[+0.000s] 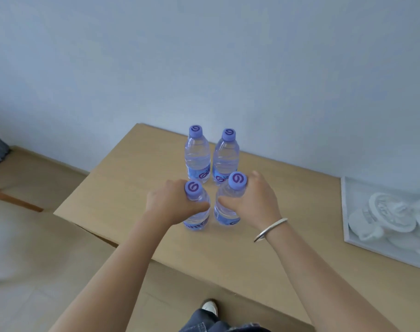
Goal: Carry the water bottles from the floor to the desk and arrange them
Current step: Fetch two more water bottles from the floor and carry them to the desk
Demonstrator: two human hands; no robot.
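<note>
Head view: two bare hands each grasp a clear water bottle near the middle of the light wooden tabletop [137,188]. The left hand [170,202] wraps the shoulder of the front-left bottle [197,219], hiding most of its upper body; only the purple cap and the lower label band show. The right hand [254,200], a silver bangle [271,228] on its wrist, curls round the front-right bottle [228,212], its fingers hidden behind the plastic. Whether either base touches the wood is hard to tell. Toward the tabletop's far edge, against the pale wall [204,56], the back-left bottle [197,156] and back-right bottle [225,159] stand upright just beside each other. At the right edge lies a white tray [348,212] of white packaged items, blurred and cut off. Below the near edge, a shoe [210,306] and denim trouser leg [204,319] show.
</note>
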